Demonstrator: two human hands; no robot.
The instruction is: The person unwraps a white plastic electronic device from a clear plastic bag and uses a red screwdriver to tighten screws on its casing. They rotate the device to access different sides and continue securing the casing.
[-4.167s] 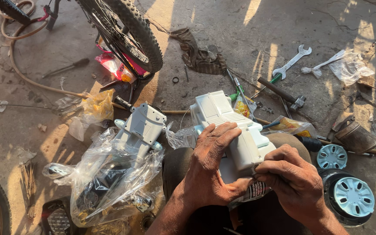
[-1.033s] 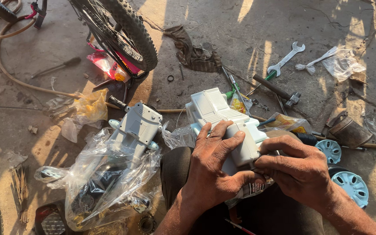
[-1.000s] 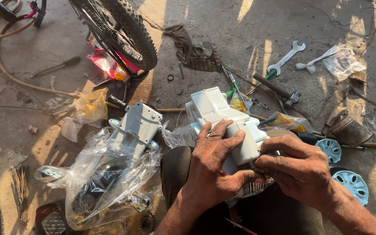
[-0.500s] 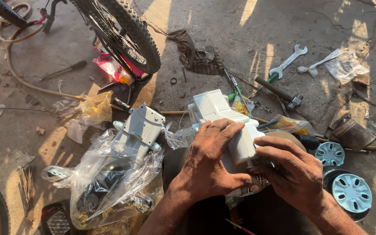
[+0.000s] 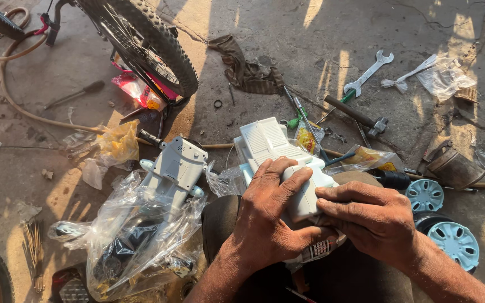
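Dusty concrete floor, sun-streaked, lies under everything. On the person's lap rests a white plastic toy part, ribbed on top; the left hand wraps over its near end, fingers closed on it, while the right hand presses its fingertips flat against the side. Just left lies a grey plastic piece on crinkled clear bags. Beyond are a knobby bicycle tyre, a steel spanner, a hammer and two pale blue wheel caps.

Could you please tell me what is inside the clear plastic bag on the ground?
The clear plastic bag holds a grey plastic part, which sticks out at its top, and dark pieces lower down; crumpled plastic hides what those are.
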